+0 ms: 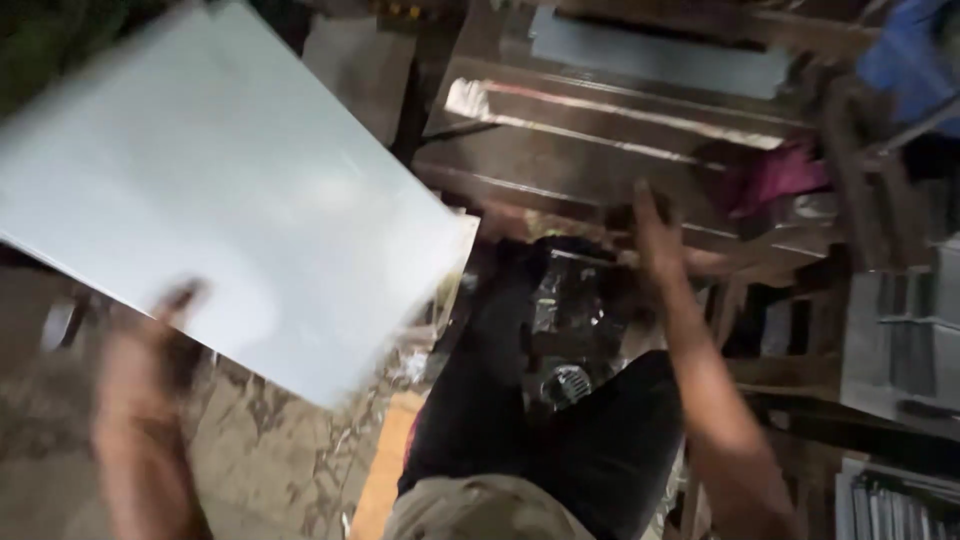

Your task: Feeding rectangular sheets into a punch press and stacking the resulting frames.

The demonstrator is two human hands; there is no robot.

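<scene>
White and flat, a large rectangular panel [215, 190] fills the upper left of the head view, tilted so its long axis runs from the top left down toward a corner near the middle of the frame. The person's left hand [150, 345] meets it at the lower edge, fingers raised against the underside or rim; motion blur hides whether they pinch the edge or only prop it, so that grip cannot be told. The panel lies up and to the right of this hand, most of its length reaching away from the hold. The right hand [650, 235] is well apart from the panel, stretched forward to a dark wooden bench [560, 165] with shiny rails, fingers extended and resting on or just above its near edge, closed on nothing that shows. Between the arms sit the person's dark trousers [520, 420] with a crumpled clear plastic wrap [565, 310] on the lap. Stained concrete floor [260, 450] shows below the panel; the left hand is plainly the nearer one.
</scene>
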